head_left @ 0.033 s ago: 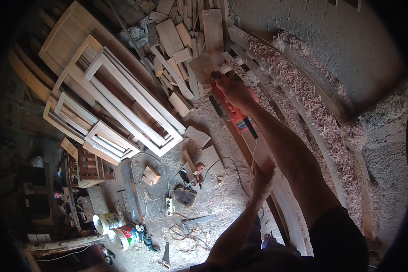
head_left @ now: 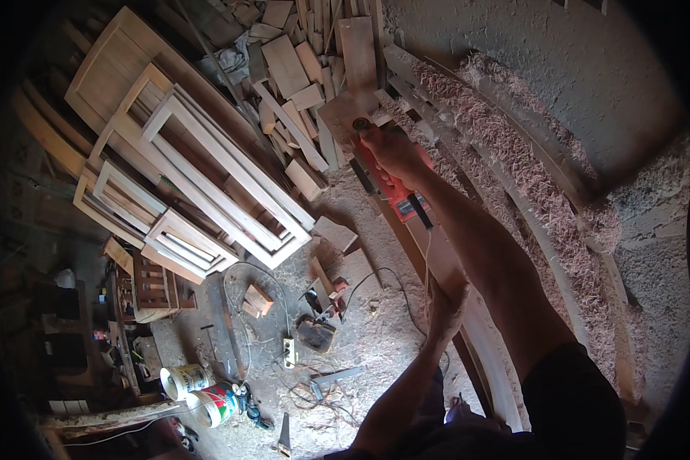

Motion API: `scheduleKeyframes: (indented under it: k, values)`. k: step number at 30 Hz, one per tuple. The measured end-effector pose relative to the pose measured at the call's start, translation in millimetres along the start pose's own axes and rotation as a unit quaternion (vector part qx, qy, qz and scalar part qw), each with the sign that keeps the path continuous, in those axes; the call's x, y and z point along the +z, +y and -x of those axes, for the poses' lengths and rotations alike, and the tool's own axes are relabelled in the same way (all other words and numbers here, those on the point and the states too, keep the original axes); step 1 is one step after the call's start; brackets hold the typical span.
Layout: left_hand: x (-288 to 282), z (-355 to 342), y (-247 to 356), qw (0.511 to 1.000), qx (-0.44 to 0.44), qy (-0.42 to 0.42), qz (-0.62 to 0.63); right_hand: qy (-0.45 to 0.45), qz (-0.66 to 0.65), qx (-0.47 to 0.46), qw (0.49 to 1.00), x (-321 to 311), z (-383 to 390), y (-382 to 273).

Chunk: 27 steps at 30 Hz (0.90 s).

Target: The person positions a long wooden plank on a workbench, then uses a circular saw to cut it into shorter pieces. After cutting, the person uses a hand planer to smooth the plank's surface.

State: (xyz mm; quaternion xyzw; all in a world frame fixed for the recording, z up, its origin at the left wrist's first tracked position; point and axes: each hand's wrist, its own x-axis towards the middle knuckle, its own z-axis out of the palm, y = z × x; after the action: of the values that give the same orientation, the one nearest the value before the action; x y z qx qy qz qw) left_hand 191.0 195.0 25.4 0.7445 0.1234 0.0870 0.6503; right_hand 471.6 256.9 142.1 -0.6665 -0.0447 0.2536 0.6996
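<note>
My right hand point(head_left: 395, 157) is closed around a red electric hand planer point(head_left: 369, 161), its round black knob at the far end. The planer lies along a long wooden board point(head_left: 489, 356) that runs from below my arms to the upper middle. A pale cord point(head_left: 428, 249) leaves the tool's near end by a black sleeve and runs toward my left hand. Nearer to me, my left hand point(head_left: 446, 297) is at the board behind the planer. My right forearm partly covers its fingers, so whether it grips the board or the cord is unclear.
Curly wood shavings point(head_left: 506, 157) heap along the boards at right, beside a rough wall point(head_left: 560, 84). Wooden frames point(head_left: 184, 146) lean at left; offcuts point(head_left: 286, 65) pile at the back. A power strip point(head_left: 289, 353), cables, a handsaw point(head_left: 284, 437) and buckets point(head_left: 211, 406) lie on the floor.
The planer and my right hand have shifted slightly to the left in view. My left hand stays at about the same place by the board.
</note>
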Motion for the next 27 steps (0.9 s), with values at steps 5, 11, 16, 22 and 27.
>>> scheduleKeyframes:
  k: [5,11,16,22,27]
  values:
    - [-6,-5,-19,0.979,-0.17,-0.091,-0.061,0.081,0.016,-0.146,0.986,7,-52,-10]
    - [-28,22,-67,0.986,-0.012,-0.164,0.041,0.131,-0.019,-0.292,0.947,-10,132,31]
    - [-131,167,-84,0.91,-0.131,-0.217,-0.328,0.096,-0.057,-0.168,0.979,-40,412,87]
    - [-50,238,-10,0.88,0.268,-0.068,-0.386,0.137,-0.068,-0.084,0.985,-54,684,137]
    - [47,372,20,0.722,0.372,-0.279,-0.511,0.185,-0.088,-0.025,0.978,-65,872,147]
